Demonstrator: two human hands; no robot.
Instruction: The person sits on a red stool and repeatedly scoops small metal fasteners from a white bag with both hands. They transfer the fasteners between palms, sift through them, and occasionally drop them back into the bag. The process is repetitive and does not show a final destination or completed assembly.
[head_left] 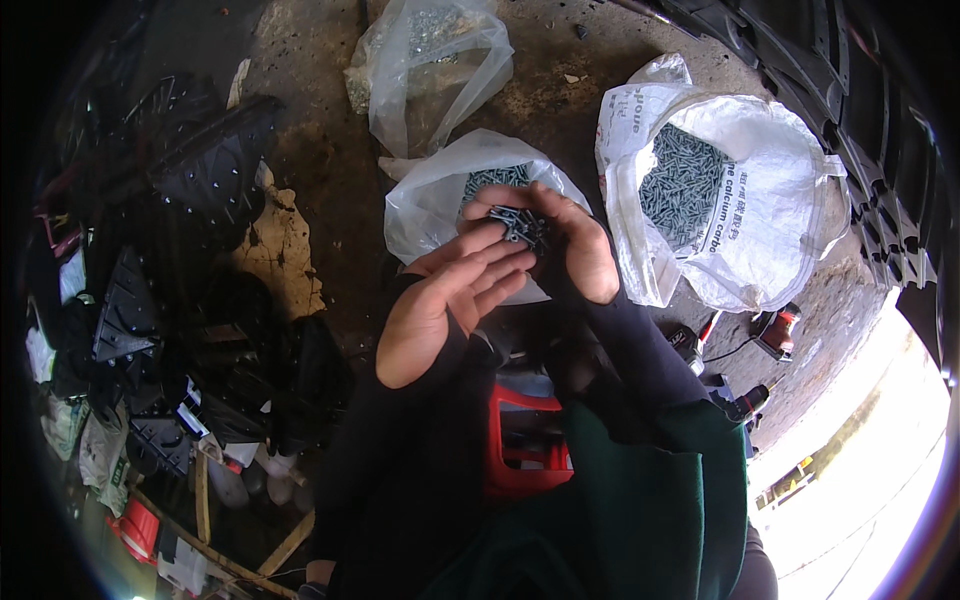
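Observation:
Both hands meet in front of me, above a clear plastic bag (425,207) with grey screws (492,183) in it. A small heap of dark screws (518,228) lies in my right hand (583,245), whose fingers curl round it. My left hand (440,305) is palm up, its fingers stretched out beneath and beside the heap, close to my right hand. No screw shows on the bare left palm. To the right stands a white woven sack (780,200), its rim rolled open, holding many more screws (685,185).
Another clear bag (390,80) with small metal pieces lies farther off. Black studded panels (215,185) pile up at the left. Power tools (777,330) rest on the floor at right, near black slatted parts (880,190). Below my arms is a red plastic stool (497,440).

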